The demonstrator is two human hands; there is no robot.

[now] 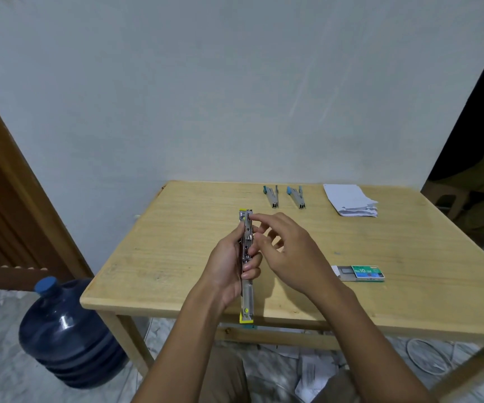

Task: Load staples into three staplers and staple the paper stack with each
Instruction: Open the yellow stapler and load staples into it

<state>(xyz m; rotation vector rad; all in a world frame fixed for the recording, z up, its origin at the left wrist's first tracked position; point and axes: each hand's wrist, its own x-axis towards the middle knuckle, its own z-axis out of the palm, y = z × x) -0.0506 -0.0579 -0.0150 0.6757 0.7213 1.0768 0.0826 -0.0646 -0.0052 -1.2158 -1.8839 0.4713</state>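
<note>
My left hand [229, 269] grips a yellow and metal stapler [247, 298], opened out flat and held lengthwise above the wooden table [176, 257]. My right hand [288, 257] reaches over it, thumb and forefinger pinching at the stapler's far end; whether a staple strip is between them is too small to tell. Two blue staplers [271, 196] [296, 196] lie open side by side at the table's far edge. A stack of white paper [351, 200] lies at the far right. A green and blue staple box [361, 273], slid partly open, sits at the right.
A large blue water jug [66, 333] stands on the floor left of the table. A wooden door [2, 199] is at the left. Loose papers [310, 373] and a white cable lie on the floor under the table. The wall is right behind the table.
</note>
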